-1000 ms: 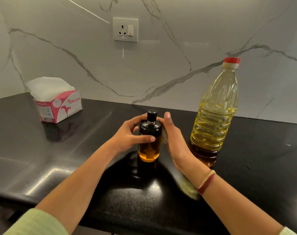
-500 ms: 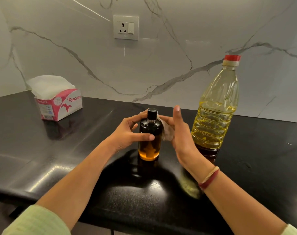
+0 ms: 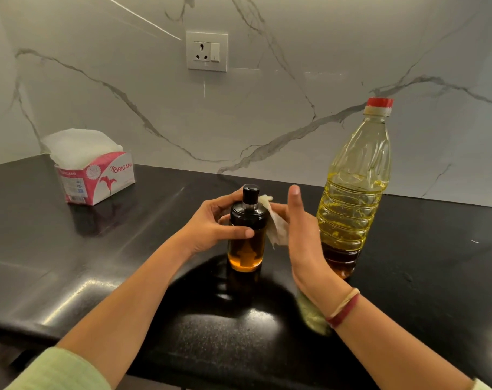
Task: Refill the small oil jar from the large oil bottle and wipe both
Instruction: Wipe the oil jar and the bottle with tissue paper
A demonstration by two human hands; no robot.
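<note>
**Person: sleeves and wrist bands**

Each arm is bare from the hand to the cuff. Behind the left hand, the left sleeve is pale green cloth with a faint texture, and its cuff shows on the near side of the counter front edge. Behind the right hand, the right sleeve is the same pale green, visible only as a narrow strip on the near side of that edge. The right wrist carries two thin bands, one cream and one dark red, lying side by side above the counter surface.
</note>
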